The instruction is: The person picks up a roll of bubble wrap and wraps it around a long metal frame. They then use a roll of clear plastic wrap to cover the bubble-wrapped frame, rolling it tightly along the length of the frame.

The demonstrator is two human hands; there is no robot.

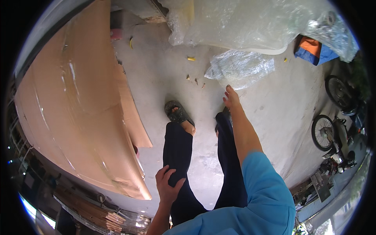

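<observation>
My left hand (pixel 169 185) rests on the dark trouser leg (pixel 178 156) near my left knee, thumb and fingers apart, holding nothing. My right arm reaches forward and down, and my right hand (pixel 232 98) hovers in front of my right foot with its fingers apart. Just beyond its fingertips a crumpled piece of clear plastic film (pixel 243 68) lies on the concrete floor (pixel 282 105). Whether the fingertips touch the film's near edge is hard to tell. Nothing shows in that hand.
A large brown cardboard sheet (pixel 78 102) leans along the left. Bulky clear plastic sheeting (pixel 243 23) fills the far side, beside an orange and blue bundle (pixel 315 51). Small yellow scraps (pixel 191 58) dot the floor. Motorbikes (pixel 333 133) stand at the right. My left sandal (pixel 177 111) is visible.
</observation>
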